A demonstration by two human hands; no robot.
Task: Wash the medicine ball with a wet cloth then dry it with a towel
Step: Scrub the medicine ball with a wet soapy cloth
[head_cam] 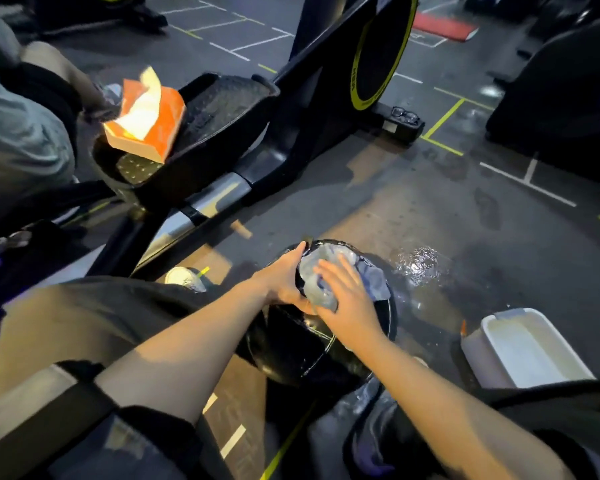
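Observation:
A black medicine ball with thin white seam lines sits on the wet floor between my knees. A crumpled pale grey-blue cloth lies over its far top. My right hand presses flat on the cloth, fingers spread and pointing away from me. My left hand rests against the ball's left upper side, its fingers straight along the rim beside the cloth. The ball's far side is hidden under the cloth and hands.
A white plastic basin holding water stands right of the ball. A puddle shines beyond it. An exercise machine carries an orange tissue box on its pedal. Another person sits far left. A cup stands near my left knee.

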